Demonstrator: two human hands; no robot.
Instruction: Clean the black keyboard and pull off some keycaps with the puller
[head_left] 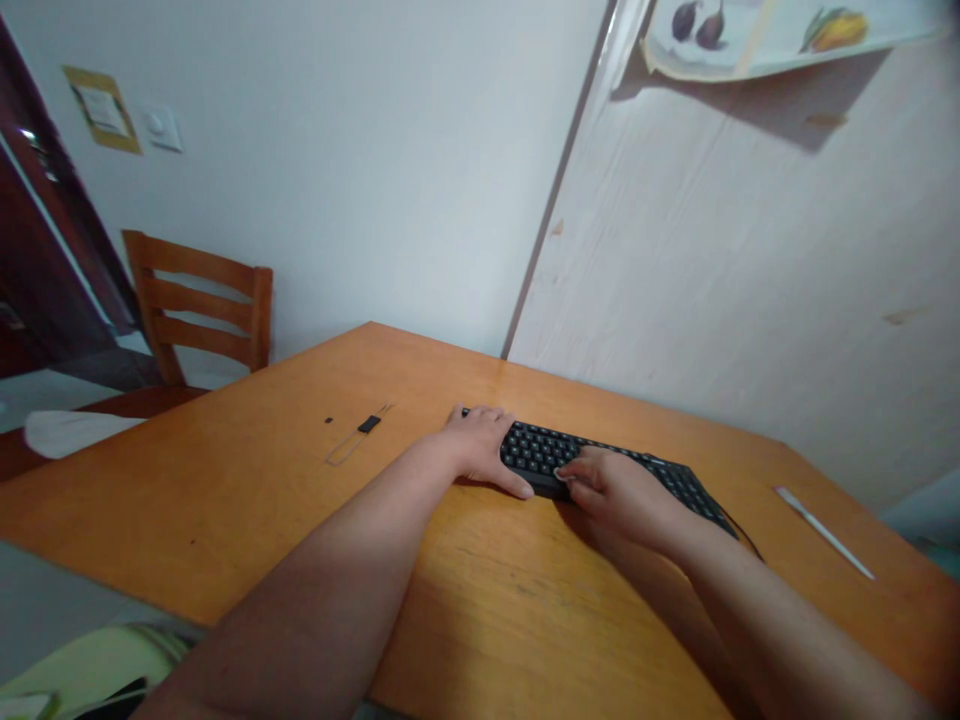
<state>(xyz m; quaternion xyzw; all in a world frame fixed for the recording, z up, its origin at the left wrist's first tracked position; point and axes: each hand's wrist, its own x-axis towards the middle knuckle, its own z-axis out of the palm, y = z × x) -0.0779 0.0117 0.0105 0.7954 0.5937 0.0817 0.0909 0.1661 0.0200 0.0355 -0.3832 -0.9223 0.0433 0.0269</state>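
Note:
A black computer keyboard (544, 447) lies on the orange wooden table (225, 500), with my two hands on it. My left hand (480, 450) covers its left end, fingers past the far edge and thumb along the near edge. My right hand (611, 490) lies across the middle keys, its fingertips near the front edge. To the left of the keyboard are a small black clip with a thin transparent loop (367, 424) and a tiny black square piece (328, 420). A white stylus (825, 532) lies near the table's right side.
A pale wall (712, 300) runs along the table's far right edge, with a printed paper (750, 35) above. A wooden slat-back chair (199, 305) stands beyond the far left edge. A white cloth (67, 432) lies to the left, and a pale green object (94, 665) sits below the near edge.

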